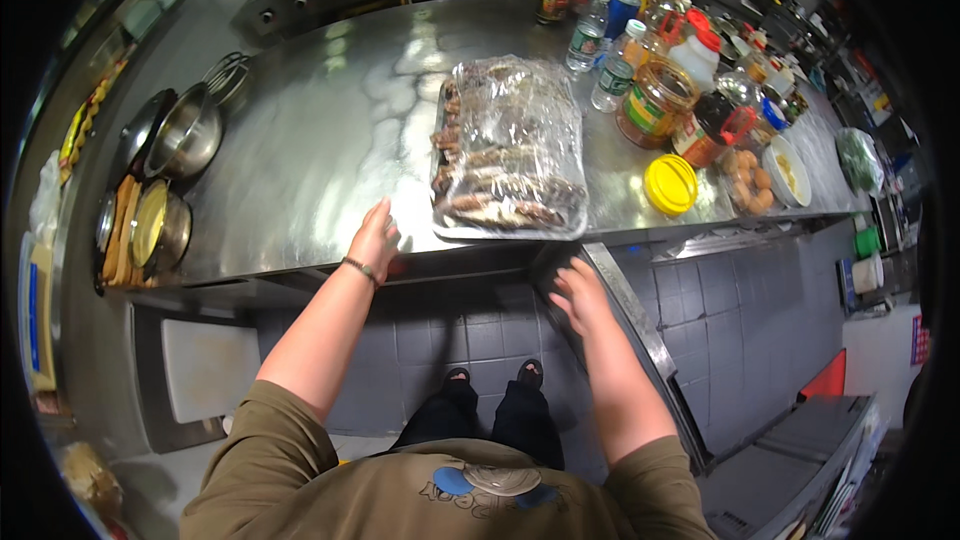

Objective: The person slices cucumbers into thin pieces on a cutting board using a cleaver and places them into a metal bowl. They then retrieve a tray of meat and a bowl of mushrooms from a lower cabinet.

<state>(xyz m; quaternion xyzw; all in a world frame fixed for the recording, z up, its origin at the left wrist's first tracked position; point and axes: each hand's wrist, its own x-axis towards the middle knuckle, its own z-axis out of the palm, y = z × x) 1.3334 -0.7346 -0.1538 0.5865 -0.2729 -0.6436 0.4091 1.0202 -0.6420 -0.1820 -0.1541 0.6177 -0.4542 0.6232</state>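
Note:
On the steel counter (352,127) lies a shallow tray (510,234) covered in clear plastic wrap (517,109). Long brownish pieces of food (495,206), possibly squid or fish, show beneath the wrap. My left hand (375,241), with a beaded bracelet at its wrist, is by the counter's front edge, left of the tray and apart from it. Nothing is in it. Below the tray's right front corner, in front of the counter, my right hand (581,296) is held with fingers spread and holds nothing. An opened door (630,315) of the under-counter unit stands beside my right forearm.
Several bottles and jars crowd the counter's right side, among them a wide jar (656,105). Nearer lie a yellow lid (671,185), eggs (746,181) and a white bowl (787,172). Metal bowls (186,131) stand at left. A white board (210,369) leans below.

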